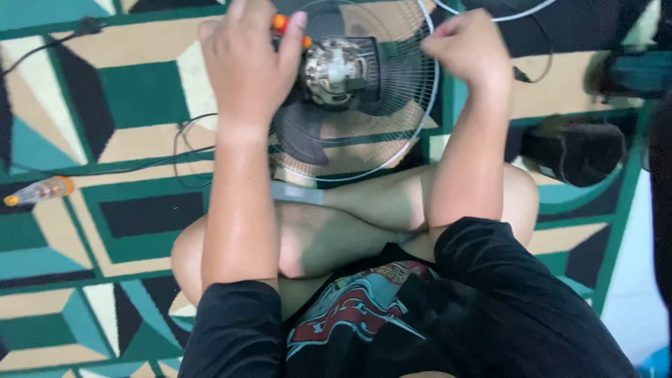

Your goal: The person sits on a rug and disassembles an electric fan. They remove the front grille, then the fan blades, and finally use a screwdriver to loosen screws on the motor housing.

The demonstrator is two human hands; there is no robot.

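Observation:
I sit cross-legged on a patterned carpet with a fan head [350, 98] lying in front of my legs. Its wire grille [392, 150] faces up, and the metal motor hub [334, 68] shows in the middle. My left hand [248, 59] is closed around an orange-handled tool [281, 23] right beside the motor hub. My right hand [470, 50] is a fist gripping the grille's rim at its upper right edge.
A second orange-handled screwdriver [38, 190] lies on the carpet at the left. A thin black cable [183, 150] loops left of the fan. A dark cylindrical object [577, 150] lies at the right, and another dark object [630, 73] sits above it.

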